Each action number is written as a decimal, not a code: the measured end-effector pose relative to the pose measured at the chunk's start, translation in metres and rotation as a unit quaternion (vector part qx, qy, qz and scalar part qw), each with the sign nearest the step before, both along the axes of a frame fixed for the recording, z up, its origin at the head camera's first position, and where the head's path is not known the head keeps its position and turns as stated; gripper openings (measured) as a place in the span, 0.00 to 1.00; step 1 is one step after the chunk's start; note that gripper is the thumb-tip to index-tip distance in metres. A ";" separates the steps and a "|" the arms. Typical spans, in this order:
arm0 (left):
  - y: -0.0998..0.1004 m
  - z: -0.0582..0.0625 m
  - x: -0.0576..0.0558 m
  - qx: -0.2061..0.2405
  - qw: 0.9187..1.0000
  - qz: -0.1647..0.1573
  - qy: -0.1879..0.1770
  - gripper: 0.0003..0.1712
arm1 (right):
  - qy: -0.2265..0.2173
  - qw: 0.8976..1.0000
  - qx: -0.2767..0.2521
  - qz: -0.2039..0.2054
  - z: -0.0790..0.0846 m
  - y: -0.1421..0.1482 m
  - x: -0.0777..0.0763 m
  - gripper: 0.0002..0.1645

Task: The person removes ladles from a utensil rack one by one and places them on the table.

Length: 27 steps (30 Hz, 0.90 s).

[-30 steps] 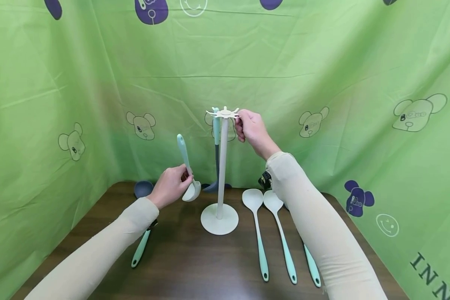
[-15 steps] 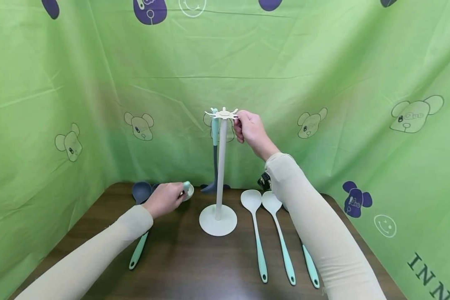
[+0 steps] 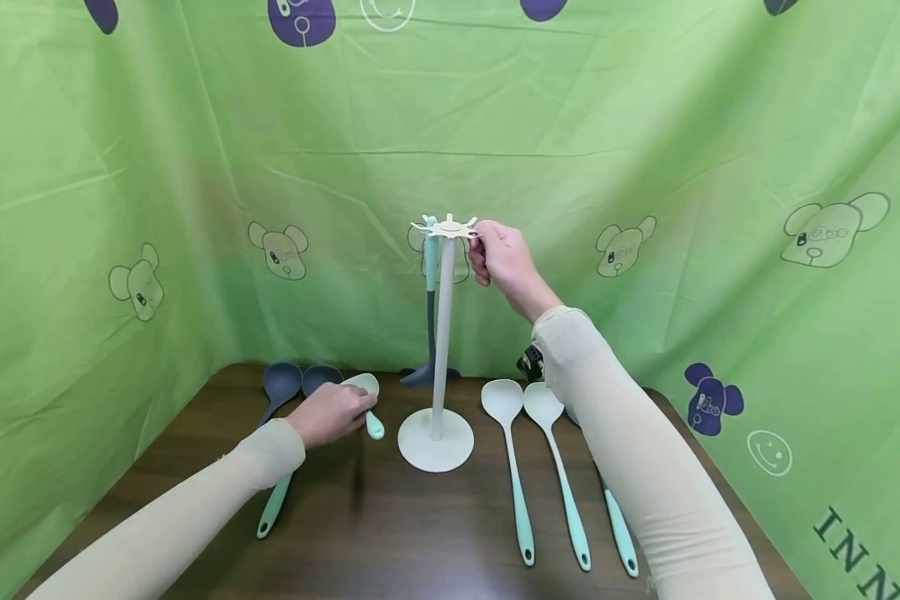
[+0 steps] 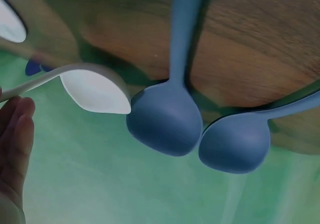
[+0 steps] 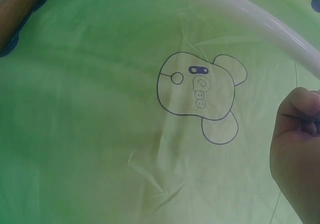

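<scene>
My left hand (image 3: 333,414) grips a white ladle (image 3: 366,383) by its stem, above the back left of the table. The ladle's mint handle end points toward me. In the left wrist view its white bowl (image 4: 95,89) overlaps the edge of a dark blue ladle (image 4: 166,119). Up high, my right hand (image 3: 504,260) pinches one hook of the white utensil stand (image 3: 442,350). From another hook hangs a dark utensil (image 3: 431,321) with a mint handle. The right wrist view shows that hand's fingers curled beside the white pole (image 5: 250,13).
Two dark blue ladles (image 3: 282,382) lie back left, partly under my left arm. Right of the stand lie two white, broad-headed utensils (image 3: 502,402) with mint handles. Another mint handle (image 3: 621,533) shows below my right sleeve. Green cloth (image 3: 450,100) encloses the table's back and sides.
The white ladle has tipped from handle-up to handle toward me and turned in my left hand, which shifted slightly left. My right hand stays on the stand's hook.
</scene>
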<state>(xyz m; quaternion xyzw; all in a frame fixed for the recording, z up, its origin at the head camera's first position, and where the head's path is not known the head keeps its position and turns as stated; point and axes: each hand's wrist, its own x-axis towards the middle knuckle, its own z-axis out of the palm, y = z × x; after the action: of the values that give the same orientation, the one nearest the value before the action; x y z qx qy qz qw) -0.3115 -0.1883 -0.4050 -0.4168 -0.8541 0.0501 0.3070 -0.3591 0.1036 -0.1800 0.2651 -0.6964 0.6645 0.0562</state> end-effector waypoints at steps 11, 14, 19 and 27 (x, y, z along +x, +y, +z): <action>-0.001 -0.014 0.004 -0.081 0.994 0.021 -0.063 0.07 | 0.003 1.000 -0.002 0.009 0.000 -0.003 0.000 0.16; -0.002 -0.018 0.004 -0.098 0.993 0.023 -0.068 0.09 | 0.001 1.000 -0.002 0.012 0.001 -0.003 0.001 0.16; -0.003 -0.023 0.003 -0.118 0.991 0.019 -0.064 0.10 | 0.003 1.000 -0.008 0.014 0.003 -0.002 0.001 0.16; -0.004 -0.030 0.003 -0.145 0.989 -0.004 -0.041 0.09 | -0.004 1.000 -0.009 0.013 0.001 0.001 0.002 0.16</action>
<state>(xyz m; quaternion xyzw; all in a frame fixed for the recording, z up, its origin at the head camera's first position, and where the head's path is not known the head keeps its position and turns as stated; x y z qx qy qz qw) -0.3083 -0.1923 -0.4351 -0.4622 -0.8478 0.1554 0.2084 -0.3574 0.1045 -0.1789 0.2709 -0.6874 0.6722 0.0476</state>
